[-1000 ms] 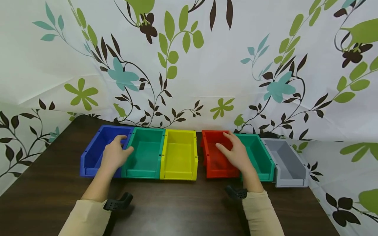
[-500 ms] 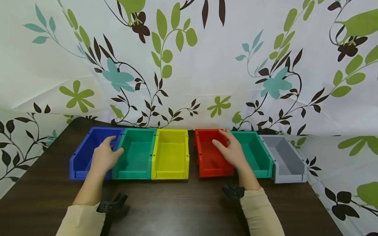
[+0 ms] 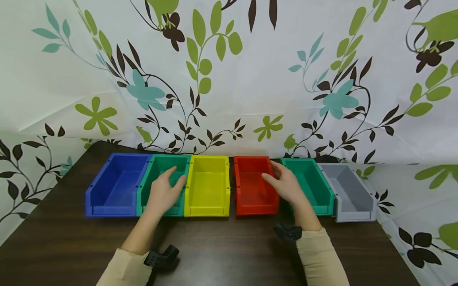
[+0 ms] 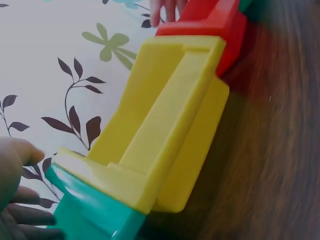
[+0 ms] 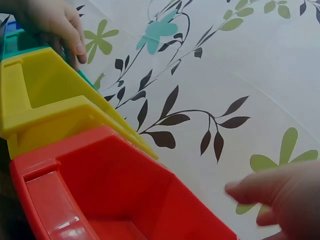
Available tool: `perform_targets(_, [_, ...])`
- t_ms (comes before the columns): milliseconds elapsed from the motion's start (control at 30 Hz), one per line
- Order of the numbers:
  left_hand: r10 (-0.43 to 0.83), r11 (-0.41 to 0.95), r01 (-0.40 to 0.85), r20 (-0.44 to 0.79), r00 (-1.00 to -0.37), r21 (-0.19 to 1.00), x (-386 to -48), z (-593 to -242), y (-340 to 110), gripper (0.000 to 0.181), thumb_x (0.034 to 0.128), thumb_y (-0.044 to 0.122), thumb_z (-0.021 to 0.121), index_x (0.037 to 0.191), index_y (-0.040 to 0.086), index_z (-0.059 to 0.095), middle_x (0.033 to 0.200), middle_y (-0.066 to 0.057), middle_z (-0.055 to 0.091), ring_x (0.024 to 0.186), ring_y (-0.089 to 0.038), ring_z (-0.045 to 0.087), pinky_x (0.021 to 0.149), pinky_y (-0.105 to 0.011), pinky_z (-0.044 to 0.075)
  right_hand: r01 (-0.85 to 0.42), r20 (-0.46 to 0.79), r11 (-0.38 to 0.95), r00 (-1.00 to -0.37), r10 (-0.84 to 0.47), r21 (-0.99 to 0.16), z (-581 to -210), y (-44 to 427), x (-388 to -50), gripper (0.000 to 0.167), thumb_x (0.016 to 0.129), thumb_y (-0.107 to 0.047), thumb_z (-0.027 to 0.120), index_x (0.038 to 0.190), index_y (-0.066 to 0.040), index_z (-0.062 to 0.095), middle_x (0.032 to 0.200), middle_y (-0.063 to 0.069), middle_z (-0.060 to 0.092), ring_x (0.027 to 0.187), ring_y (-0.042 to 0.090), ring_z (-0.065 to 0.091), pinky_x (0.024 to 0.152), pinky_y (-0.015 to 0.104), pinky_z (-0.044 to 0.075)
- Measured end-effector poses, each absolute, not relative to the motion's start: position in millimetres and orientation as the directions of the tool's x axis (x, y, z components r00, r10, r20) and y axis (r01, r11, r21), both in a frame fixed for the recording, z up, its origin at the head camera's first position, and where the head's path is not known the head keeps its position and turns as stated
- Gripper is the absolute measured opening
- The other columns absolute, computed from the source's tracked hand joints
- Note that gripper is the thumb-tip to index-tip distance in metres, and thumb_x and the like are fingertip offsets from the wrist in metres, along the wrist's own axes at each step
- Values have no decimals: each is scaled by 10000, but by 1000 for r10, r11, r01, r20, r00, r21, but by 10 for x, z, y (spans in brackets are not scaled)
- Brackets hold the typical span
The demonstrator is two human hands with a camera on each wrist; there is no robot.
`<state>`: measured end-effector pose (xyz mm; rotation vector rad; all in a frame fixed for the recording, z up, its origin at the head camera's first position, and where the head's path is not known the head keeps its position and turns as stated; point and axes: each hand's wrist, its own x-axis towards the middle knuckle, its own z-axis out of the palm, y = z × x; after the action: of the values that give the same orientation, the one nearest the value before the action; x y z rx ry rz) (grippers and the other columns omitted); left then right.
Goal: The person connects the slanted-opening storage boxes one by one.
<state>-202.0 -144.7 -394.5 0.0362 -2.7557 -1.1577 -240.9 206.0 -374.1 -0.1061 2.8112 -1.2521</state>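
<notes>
1. Your left hand (image 3: 162, 194) is over the green bin (image 3: 157, 163) at your eleven o'clock, fingers loose, gripping nothing.
2. Your right hand (image 3: 288, 188), also loose, is at three o'clock of the red bin (image 3: 250, 190); touching, I cannot tell.
3. At this bin's nine o'clock, the yellow bin (image 3: 209, 184) adjoins the green bin; probably their walls give mutual support.

smooth glossy plastic bins (image 3: 207, 211), wood-grain table (image 3: 222, 254), matt cloth sleeves (image 3: 320, 256)

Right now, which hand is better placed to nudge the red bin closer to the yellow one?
The right hand, I'd say: it is by the right rim of the red bin, so could likely push leftward. The left hand is at the left-hand green bin, beyond the yellow bin.
</notes>
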Motion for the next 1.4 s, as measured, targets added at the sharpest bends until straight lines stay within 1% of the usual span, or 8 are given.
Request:
perform_targets(100, [-40, 646, 27, 70, -997, 763, -2048, -4005, -1424, 641, 949, 394, 528, 1425, -8, 378, 1408, -231, 464, 1270, -387, 476, 1007, -529, 428, 2, -86, 717, -993, -82, -697, -3738, 2064, -2415, 702, 913, -324, 602, 1473, -31, 297, 1433, 210, 443, 1243, 389, 505, 900, 496, 511])
perform_targets(200, [-5, 621, 53, 72, -997, 782, -2067, -4057, -1417, 599, 944, 327, 556, 1406, -21, 404, 1374, -236, 498, 1232, -382, 516, 992, -513, 447, 41, -148, 758, -986, -74, -651, -3740, 2056, -2413, 683, 920, -256, 590, 1469, 7, 281, 1393, 240, 475, 1159, 386, 566, 831, 471, 549])
perform_targets(400, [13, 594, 64, 70, -997, 802, -2055, -4082, -1414, 561, 945, 294, 563, 1393, -16, 429, 1352, -238, 518, 1215, -385, 527, 987, -510, 452, 70, -185, 793, -981, -54, -605, -3738, 2028, -2393, 626, 920, -125, 530, 1463, 42, 266, 1379, 260, 479, 1113, 371, 589, 816, 444, 561])
perform_targets(500, [22, 586, 66, 66, -998, 807, -2045, -4071, -1414, 563, 947, 295, 562, 1394, -19, 425, 1360, -237, 511, 1216, -385, 525, 990, -508, 449, 77, -178, 789, -983, -41, -610, -3737, 2020, -2381, 607, 916, -107, 508, 1461, 35, 281, 1369, 257, 492, 1081, 349, 606, 782, 407, 575])
perform_targets(700, [29, 588, 71, 67, -997, 806, -2046, -4074, -1415, 568, 947, 300, 564, 1394, -22, 425, 1370, -233, 503, 1237, -382, 507, 1004, -512, 437, 76, -154, 767, -988, -30, -637, -3738, 2030, -2376, 578, 915, -96, 491, 1452, 24, 314, 1282, 255, 567, 952, 290, 643, 647, 309, 567])
perform_targets(833, [29, 585, 68, 63, -998, 808, -2053, -4082, -1425, 578, 946, 317, 565, 1396, -16, 425, 1375, -228, 500, 1246, -378, 500, 1009, -513, 433, 36, -106, 759, -993, -43, -650, -3756, 2037, -2390, 561, 913, -90, 485, 1441, 30, 337, 1222, 262, 604, 887, 265, 662, 603, 297, 548])
perform_targets(1067, [25, 586, 61, 57, -998, 808, -2057, -4070, -1424, 597, 943, 346, 562, 1401, -10, 420, 1385, -224, 492, 1251, -377, 495, 1015, -513, 428, -33, -1, 722, -999, -47, -691, -3762, 2042, -2405, 537, 918, -97, 488, 1426, 31, 368, 1167, 275, 631, 869, 308, 697, 621, 330, 573])
perform_targets(1400, [31, 586, 52, 42, -999, 809, -2052, -4073, -1429, 598, 943, 336, 561, 1409, -8, 409, 1400, -220, 477, 1264, -379, 482, 1017, -517, 424, -51, 46, 690, -999, -25, -722, -3697, 2054, -2365, 515, 940, -126, 512, 1417, 25, 389, 1171, 277, 628, 870, 339, 694, 641, 334, 584])
